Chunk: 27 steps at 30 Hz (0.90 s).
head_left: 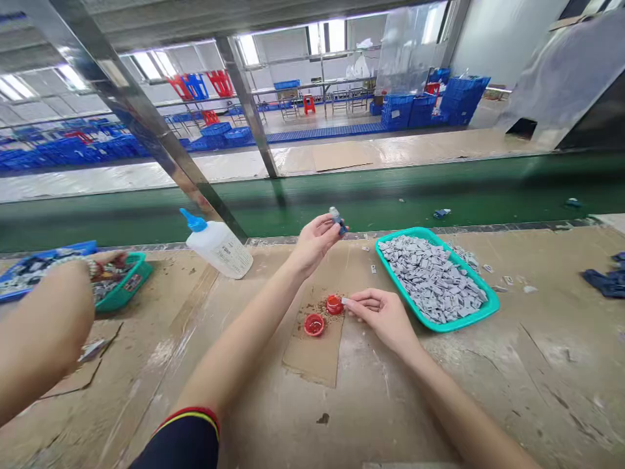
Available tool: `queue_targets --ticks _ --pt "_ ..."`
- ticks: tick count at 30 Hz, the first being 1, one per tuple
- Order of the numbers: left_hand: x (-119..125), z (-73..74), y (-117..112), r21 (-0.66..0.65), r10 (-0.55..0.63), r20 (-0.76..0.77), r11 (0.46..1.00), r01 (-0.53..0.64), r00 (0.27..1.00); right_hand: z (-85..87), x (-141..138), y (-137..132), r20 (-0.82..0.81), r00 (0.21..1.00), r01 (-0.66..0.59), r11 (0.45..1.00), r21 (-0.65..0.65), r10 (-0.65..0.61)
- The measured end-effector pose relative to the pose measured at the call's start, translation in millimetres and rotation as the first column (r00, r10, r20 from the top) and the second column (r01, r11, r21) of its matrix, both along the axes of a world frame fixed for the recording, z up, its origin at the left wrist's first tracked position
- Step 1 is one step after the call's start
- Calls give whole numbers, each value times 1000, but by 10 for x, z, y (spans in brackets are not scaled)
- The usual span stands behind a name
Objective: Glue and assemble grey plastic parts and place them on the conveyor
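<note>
The left hand (pixel 315 244) is raised above the bench, half closed, with a small blue-and-grey piece (pixel 336 219) pinched between the thumb and fingertips. Its exact form is too small to be made out. The right hand (pixel 383 319) is held low over a cardboard sheet (pixel 312 352), with the fingers curled and drawn together. A small pale piece (pixel 344 301) is gripped at the fingertips, just beside a red plastic cap (pixel 334 304). A second red plastic cap (pixel 314 324) is placed nearby on the same sheet, and brown granules (pixel 322 309) are scattered around both caps.

To the right of the right hand, a teal tray (pixel 481 305) is heaped with small grey pieces (pixel 430 280), and a few loose pieces (pixel 502 280) are strewn on the bench beyond it. A white glue bottle with a blue nozzle (pixel 217 246) is laid tilted behind the left forearm. Crumpled blue fabric (pixel 603 281) is seen at the right edge of the bench.

At the far left, a co-worker's braceleted hand (pixel 107 262) is reached into a second teal tray (pixel 129 286), beside a blue tray (pixel 43 264). Behind the bench runs a green conveyor belt (pixel 342 192), and stacked blue crates (pixel 407 111) are seen beyond it.
</note>
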<state>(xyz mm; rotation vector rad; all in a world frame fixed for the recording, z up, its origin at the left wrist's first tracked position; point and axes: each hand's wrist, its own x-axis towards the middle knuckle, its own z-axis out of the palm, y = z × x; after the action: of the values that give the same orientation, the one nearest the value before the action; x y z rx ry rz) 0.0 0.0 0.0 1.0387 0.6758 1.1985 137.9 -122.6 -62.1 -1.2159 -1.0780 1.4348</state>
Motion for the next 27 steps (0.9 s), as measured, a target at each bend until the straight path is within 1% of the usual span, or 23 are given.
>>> queue_targets --ticks 3,6,11,14,17,20,24,27 --pt "-277 30 -272 50 118 0 992 -118 993 -26 -57 0 -37 999 -29 999 -42 28" --pt "-492 20 -589 76 200 -77 978 -195 977 -51 -88 2 -41 999 -29 998 -50 27" --pt "-720 -112 -1143 51 310 -220 950 -307 925 -78 -101 13 -25 999 -41 998 -48 39" --pt "-781 -218 -1413 -2 390 -215 917 -399 896 -93 -113 22 -50 997 -58 996 -72 54" --pt "-751 -317 -1611 -77 463 -173 874 -480 869 -94 -121 24 -61 997 -58 994 -94 52" --pt "-634 -401 -1730 -132 506 -146 842 -524 850 -55 -106 7 -78 996 -60 992 -110 51" --pt "-424 -474 -1785 -171 535 -140 816 -552 833 65 -54 -55 -144 986 -100 990 -102 84" --pt "-285 -478 -1789 -177 533 -152 814 -553 832 170 -30 -119 -207 971 -138 987 -86 118"
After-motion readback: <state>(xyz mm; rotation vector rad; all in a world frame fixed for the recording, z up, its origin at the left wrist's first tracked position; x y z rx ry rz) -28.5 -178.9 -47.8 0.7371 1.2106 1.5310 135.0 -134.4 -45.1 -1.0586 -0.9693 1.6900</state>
